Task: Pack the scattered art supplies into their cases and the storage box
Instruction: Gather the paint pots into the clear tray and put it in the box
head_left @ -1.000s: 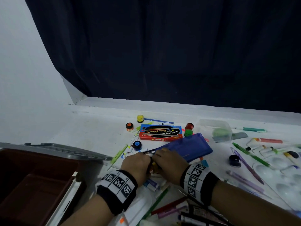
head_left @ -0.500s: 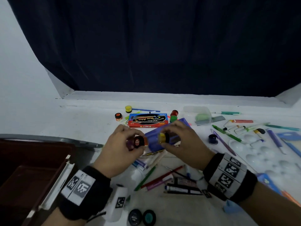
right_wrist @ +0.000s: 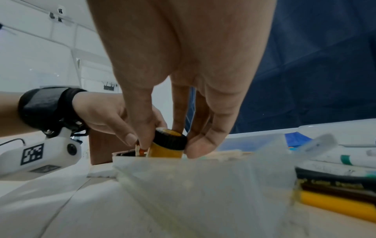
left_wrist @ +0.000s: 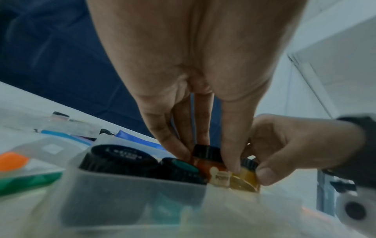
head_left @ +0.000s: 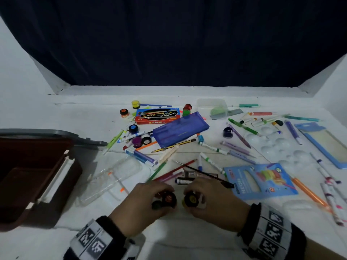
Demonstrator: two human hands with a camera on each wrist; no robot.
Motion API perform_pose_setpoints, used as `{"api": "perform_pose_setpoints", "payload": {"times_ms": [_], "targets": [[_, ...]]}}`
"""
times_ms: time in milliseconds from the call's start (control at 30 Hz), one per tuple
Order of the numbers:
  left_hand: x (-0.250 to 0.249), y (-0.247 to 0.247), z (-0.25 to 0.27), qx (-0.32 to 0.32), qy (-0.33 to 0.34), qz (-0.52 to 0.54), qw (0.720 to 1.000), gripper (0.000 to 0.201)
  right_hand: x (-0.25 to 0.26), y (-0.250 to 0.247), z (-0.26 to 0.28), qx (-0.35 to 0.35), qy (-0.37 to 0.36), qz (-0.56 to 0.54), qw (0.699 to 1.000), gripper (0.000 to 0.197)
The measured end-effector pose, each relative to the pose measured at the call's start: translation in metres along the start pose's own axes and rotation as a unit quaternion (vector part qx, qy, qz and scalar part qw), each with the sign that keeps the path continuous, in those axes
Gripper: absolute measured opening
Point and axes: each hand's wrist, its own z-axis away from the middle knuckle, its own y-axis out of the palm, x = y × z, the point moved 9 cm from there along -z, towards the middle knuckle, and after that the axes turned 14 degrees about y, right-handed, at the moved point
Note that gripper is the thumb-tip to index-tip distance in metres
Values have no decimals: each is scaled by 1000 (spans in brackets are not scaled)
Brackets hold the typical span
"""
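I have my left hand point(head_left: 150, 199) pinching an orange pot point(left_wrist: 211, 165) and my right hand point(head_left: 210, 197) pinching a yellow pot point(right_wrist: 167, 149), fingers point(right_wrist: 203, 145) curled round each cap, both going down side by side into a clear tray point(left_wrist: 132, 198) at the near edge of the desk point(head_left: 75, 117). Two dark-capped pots already sit in that tray, left of mine. By my reckoning the job is barely begun: more pots, markers and pencils lie scattered round the blue case point(head_left: 180, 128) in the middle, tubes and a palette point(head_left: 281, 147) to the right, and the brown box point(head_left: 28, 175) on the left shows nothing packed in the part I can see.
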Motion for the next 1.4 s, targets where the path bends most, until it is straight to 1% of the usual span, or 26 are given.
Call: {"api": "perform_pose_setpoints", "payload": {"times_ms": [100, 167, 233, 333, 400, 533, 600, 733, 967, 1100, 1200, 1267, 1333, 1400], "targets": [[-5, 15, -1, 60, 40, -45, 996, 34, 5, 12, 3, 35, 4, 14, 999, 25], [-5, 21, 0, 82, 54, -69, 993, 34, 7, 14, 4, 42, 7, 13, 999, 25], [-5, 23, 1, 87, 65, -72, 991, 35, 7, 15, 4, 48, 14, 18, 999, 26], [-3, 24, 0, 90, 67, -42, 993, 34, 9, 18, 3, 60, 12, 17, 998, 23], [-3, 23, -2, 95, 70, -41, 992, 35, 7, 19, 3, 57, 18, 6, 998, 23], [-2, 24, -4, 123, 60, -49, 989, 37, 4, 15, 2, 56, 28, -17, 998, 33], [-3, 25, -5, 129, 55, -52, 989, 35, 3, 15, 0, 60, 25, -17, 998, 34], [-2, 27, -7, 137, 44, -62, 988, 32, 4, 15, -4, 58, 29, 24, 998, 31], [-1, 23, -14, 154, 16, -56, 986, 33, 9, 22, -16, 105, 44, 92, 989, 31], [0, 22, -14, 155, 9, -61, 986, 36, 11, 23, -18, 111, 37, 123, 985, 31], [3, 21, -11, 147, -2, -52, 988, 40, 8, 25, -17, 113, 29, 115, 986, 30], [5, 20, -6, 137, -7, -40, 990, 45, 5, 24, -17, 121, 28, 103, 987, 34], [4, 15, -2, 108, -6, -14, 994, 43, 4, 16, -19, 121, 34, 86, 988, 39], [0, 2, -1, 57, -1, 14, 998, 34, 5, 3, -22, 103, 43, 53, 992, 40]]}}
